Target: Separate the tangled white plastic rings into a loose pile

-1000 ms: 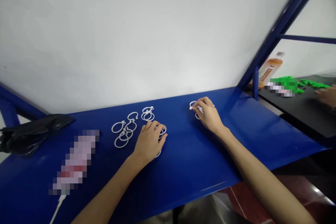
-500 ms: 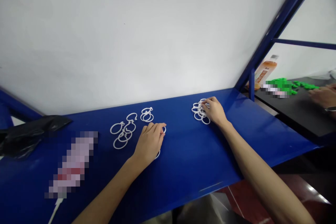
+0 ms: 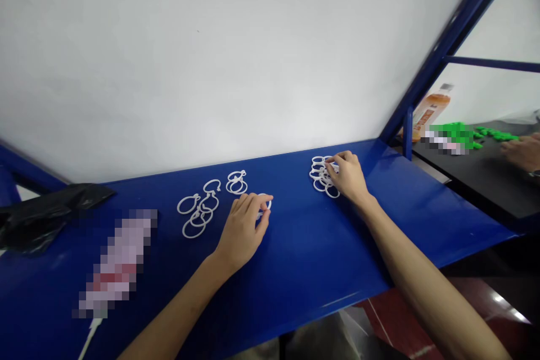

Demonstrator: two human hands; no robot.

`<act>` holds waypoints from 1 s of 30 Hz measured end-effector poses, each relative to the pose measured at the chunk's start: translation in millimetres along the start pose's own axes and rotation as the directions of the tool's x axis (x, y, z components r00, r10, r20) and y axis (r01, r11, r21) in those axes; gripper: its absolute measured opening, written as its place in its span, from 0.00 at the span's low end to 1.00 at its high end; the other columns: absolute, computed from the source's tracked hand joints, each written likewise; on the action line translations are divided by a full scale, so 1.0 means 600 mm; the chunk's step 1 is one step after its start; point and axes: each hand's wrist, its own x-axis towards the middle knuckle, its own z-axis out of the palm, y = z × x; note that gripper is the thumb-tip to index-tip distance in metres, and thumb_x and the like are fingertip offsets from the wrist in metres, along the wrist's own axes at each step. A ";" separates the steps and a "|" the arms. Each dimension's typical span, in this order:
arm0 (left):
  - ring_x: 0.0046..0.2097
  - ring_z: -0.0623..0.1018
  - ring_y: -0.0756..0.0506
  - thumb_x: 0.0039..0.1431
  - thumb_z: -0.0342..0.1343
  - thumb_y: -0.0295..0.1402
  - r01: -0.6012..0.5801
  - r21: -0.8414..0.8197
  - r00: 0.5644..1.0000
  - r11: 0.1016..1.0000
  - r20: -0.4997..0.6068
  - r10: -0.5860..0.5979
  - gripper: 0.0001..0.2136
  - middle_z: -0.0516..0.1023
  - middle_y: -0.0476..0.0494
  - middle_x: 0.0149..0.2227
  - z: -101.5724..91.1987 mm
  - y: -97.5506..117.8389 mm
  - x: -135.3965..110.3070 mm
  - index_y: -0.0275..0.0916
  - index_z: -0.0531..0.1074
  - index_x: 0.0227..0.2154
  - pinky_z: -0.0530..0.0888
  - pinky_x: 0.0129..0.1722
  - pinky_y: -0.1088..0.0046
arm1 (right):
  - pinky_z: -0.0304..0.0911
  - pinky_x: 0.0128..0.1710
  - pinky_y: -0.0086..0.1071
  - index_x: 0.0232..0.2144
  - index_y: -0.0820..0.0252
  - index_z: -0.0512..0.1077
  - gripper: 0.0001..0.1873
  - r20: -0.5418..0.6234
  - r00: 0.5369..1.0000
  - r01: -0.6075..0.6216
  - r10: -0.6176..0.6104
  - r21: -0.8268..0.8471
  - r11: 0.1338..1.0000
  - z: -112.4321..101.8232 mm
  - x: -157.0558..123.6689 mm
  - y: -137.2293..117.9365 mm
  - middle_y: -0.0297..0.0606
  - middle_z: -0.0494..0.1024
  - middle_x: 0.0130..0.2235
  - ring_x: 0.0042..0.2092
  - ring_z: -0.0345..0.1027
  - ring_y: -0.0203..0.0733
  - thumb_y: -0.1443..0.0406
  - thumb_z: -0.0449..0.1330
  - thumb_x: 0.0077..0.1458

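Observation:
My left hand (image 3: 244, 230) is over the middle of the blue table, its thumb and fingers curled around a white plastic ring (image 3: 265, 202); part of the ring is hidden by the fingers. Behind and left of it lie several loose white rings (image 3: 201, 216), some overlapping, each with a small clasp-like knob. A small cluster of rings (image 3: 237, 183) sits just beyond the knuckles. Farther right, my right hand (image 3: 349, 177) pinches at the right side of a heap of white rings (image 3: 319, 171), thumb and forefinger closed on a ring there.
A blue table (image 3: 304, 270) runs along a white wall (image 3: 253, 67). At left are a black plastic bag (image 3: 63, 214) and a blurred-out item (image 3: 118, 259) with a white cable. Beyond the blue frame post (image 3: 407, 132), a co-worker's hand (image 3: 521, 153), green pieces (image 3: 498, 134) and a bottle (image 3: 430, 112) are visible.
My left hand has lifted its thumb side slightly, and more of its ring shows. My right hand has shifted a little over the heap, where the rings now lie slightly differently.

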 end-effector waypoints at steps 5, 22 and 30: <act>0.42 0.75 0.46 0.67 0.49 0.27 0.014 -0.084 0.999 0.996 -0.034 -0.017 0.11 0.74 0.48 0.37 0.000 -0.001 -0.001 0.43 0.66 0.50 0.71 0.48 0.64 | 0.65 0.47 0.49 0.38 0.58 0.77 0.10 -0.028 0.993 0.114 -0.111 0.163 0.980 -0.022 -0.009 -0.054 0.47 0.74 0.41 0.44 0.65 0.53 0.63 0.55 0.62; 0.41 0.75 0.45 0.67 0.54 0.30 -0.079 -0.086 0.996 0.993 0.029 0.082 0.06 0.79 0.49 0.37 0.006 0.009 -0.008 0.44 0.70 0.44 0.72 0.45 0.65 | 0.70 0.37 0.32 0.55 0.55 0.70 0.17 0.273 0.812 0.132 -0.516 0.775 0.618 -0.050 -0.068 -0.169 0.39 0.76 0.43 0.36 0.71 0.36 0.68 0.54 0.65; 0.49 0.75 0.44 0.65 0.54 0.29 0.032 -0.051 0.988 0.998 -0.151 -0.039 0.11 0.74 0.43 0.47 0.002 0.015 -0.002 0.43 0.67 0.49 0.73 0.51 0.62 | 0.69 0.35 0.30 0.44 0.57 0.75 0.10 0.288 0.826 0.123 -0.484 0.747 0.653 -0.052 -0.060 -0.161 0.37 0.80 0.40 0.35 0.73 0.36 0.69 0.57 0.62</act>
